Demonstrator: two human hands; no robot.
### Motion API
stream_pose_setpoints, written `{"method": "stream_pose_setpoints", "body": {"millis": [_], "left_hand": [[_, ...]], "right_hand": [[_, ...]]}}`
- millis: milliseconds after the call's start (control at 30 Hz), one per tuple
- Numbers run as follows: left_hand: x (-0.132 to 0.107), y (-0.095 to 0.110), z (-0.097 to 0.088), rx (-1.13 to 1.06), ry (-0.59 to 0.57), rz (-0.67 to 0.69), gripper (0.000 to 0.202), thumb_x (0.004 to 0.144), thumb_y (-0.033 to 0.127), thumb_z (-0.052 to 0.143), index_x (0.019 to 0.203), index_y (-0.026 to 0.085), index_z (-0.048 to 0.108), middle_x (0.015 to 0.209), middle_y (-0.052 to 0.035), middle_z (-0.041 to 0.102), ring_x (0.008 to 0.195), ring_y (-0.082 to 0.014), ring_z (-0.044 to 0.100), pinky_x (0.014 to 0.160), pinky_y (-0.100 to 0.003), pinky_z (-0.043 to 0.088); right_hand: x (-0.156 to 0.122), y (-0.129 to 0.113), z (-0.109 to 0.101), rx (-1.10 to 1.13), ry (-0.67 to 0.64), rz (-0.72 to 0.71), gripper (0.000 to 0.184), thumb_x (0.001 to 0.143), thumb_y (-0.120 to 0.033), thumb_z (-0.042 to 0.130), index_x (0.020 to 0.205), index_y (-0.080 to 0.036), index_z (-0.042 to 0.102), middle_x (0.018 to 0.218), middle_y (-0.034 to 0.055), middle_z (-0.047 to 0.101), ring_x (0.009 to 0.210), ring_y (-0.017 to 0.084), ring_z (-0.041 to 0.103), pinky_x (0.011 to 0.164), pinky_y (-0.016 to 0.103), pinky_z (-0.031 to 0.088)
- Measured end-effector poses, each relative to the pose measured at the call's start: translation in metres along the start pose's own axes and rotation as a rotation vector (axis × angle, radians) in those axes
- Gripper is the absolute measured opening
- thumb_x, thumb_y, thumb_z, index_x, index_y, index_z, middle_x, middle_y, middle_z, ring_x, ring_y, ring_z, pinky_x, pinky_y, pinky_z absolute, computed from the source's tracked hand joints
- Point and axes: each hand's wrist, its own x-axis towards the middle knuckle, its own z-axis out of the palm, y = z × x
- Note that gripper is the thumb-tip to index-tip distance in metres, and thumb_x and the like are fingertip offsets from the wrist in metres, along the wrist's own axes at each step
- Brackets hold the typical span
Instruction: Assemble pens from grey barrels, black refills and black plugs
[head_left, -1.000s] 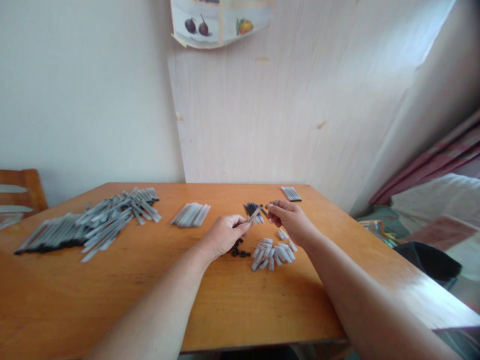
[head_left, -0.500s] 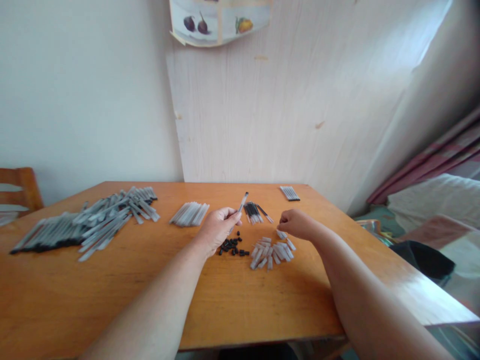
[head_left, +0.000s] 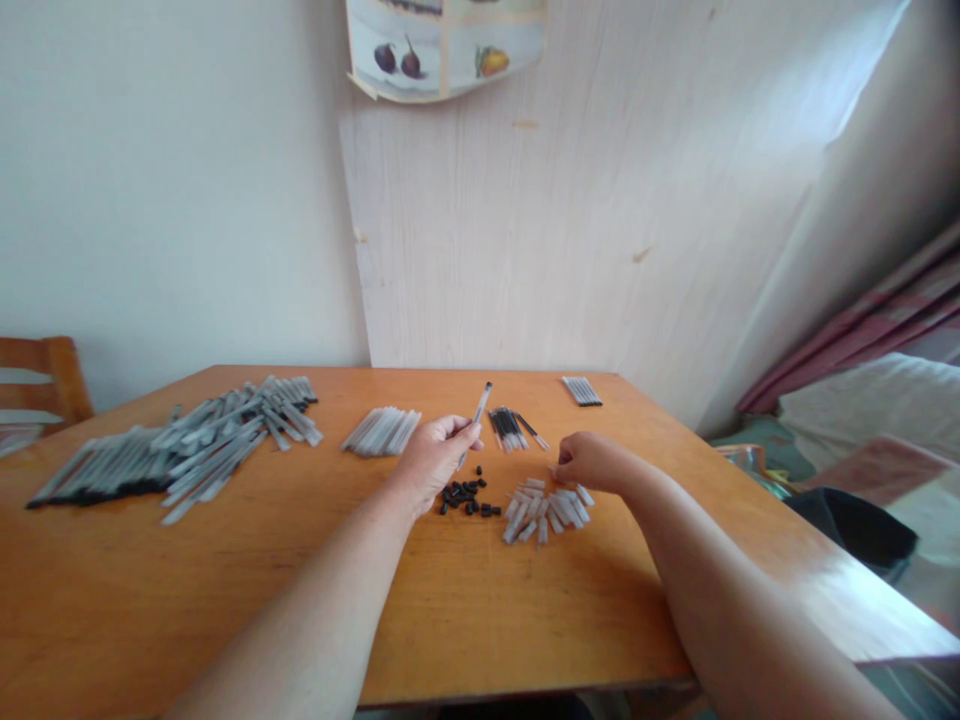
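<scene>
My left hand [head_left: 437, 455] is closed around a clear pen [head_left: 482, 402] with a dark end, which tilts up and away from me. Below that hand lies a scatter of small black plugs [head_left: 459, 496]. My right hand [head_left: 589, 460] has its fingers pinched together at the back edge of a pile of translucent pen caps [head_left: 547, 511]. Whatever is between those fingertips is hidden or too small to name. Just beyond both hands, dark ink refills [head_left: 508, 428] lie side by side with pale tips toward me.
Clear pen barrels [head_left: 381, 431] form a row left of my left hand. A large heap of pens [head_left: 225, 430] covers the table's left part. A few pens [head_left: 582, 391] lie at the back right. The wooden table [head_left: 450, 620] meets a wall; a black bin [head_left: 855, 525] stands beyond its right edge.
My right hand has lowered slightly toward the pen caps, with its fingers nearer the pile. The left hand keeps its hold on the pen. The view has tilted a little.
</scene>
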Motion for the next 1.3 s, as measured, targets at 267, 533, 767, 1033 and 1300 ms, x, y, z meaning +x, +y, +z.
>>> {"method": "stream_pose_setpoints", "body": {"millis": [267, 533, 767, 1033, 1300], "left_hand": [[0.002, 0.002, 0.001, -0.057, 0.049, 0.017, 0.036, 0.073, 0.049, 0.066, 0.085, 0.015, 0.065, 0.077, -0.0048, 0.068, 0.069, -0.0134, 0.055, 0.064, -0.025, 0.04], [0.003, 0.004, 0.001, -0.171, 0.129, -0.016, 0.03, 0.077, 0.042, 0.065, 0.087, 0.015, 0.059, 0.078, -0.0049, 0.068, 0.064, -0.0108, 0.056, 0.056, -0.021, 0.038], [0.004, 0.002, -0.002, -0.222, 0.156, 0.0, 0.032, 0.075, 0.044, 0.065, 0.087, 0.016, 0.056, 0.081, -0.0051, 0.067, 0.067, -0.0121, 0.06, 0.052, -0.02, 0.038], [0.003, 0.003, 0.001, -0.278, 0.162, -0.004, 0.032, 0.075, 0.043, 0.067, 0.087, 0.016, 0.057, 0.082, -0.0055, 0.068, 0.069, -0.0128, 0.062, 0.058, -0.023, 0.043], [0.001, 0.001, 0.004, -0.284, 0.16, 0.013, 0.029, 0.076, 0.042, 0.067, 0.086, 0.016, 0.058, 0.078, -0.0043, 0.067, 0.07, -0.0136, 0.062, 0.061, -0.024, 0.044]], "right_hand": [[-0.002, -0.004, -0.002, -0.007, 0.055, -0.017, 0.013, 0.07, -0.028, 0.062, 0.071, -0.017, 0.068, 0.074, 0.008, 0.069, 0.064, 0.018, 0.058, 0.053, 0.027, 0.029], [-0.008, -0.031, 0.002, 0.533, 0.159, -0.149, 0.014, 0.08, -0.03, 0.055, 0.078, -0.018, 0.061, 0.065, 0.0035, 0.065, 0.055, 0.012, 0.057, 0.048, 0.022, 0.035], [-0.013, -0.061, 0.015, 0.912, 0.055, -0.287, 0.017, 0.08, -0.033, 0.059, 0.086, -0.017, 0.059, 0.068, 0.001, 0.063, 0.053, 0.011, 0.056, 0.049, 0.022, 0.043], [-0.02, -0.076, 0.016, 0.985, -0.065, -0.256, 0.025, 0.083, -0.041, 0.057, 0.084, -0.017, 0.06, 0.069, 0.0018, 0.064, 0.052, 0.01, 0.056, 0.049, 0.023, 0.046], [-0.019, -0.08, 0.018, 1.005, -0.08, -0.287, 0.023, 0.085, -0.038, 0.055, 0.087, -0.015, 0.059, 0.071, 0.0016, 0.063, 0.052, 0.009, 0.055, 0.049, 0.021, 0.047]]}}
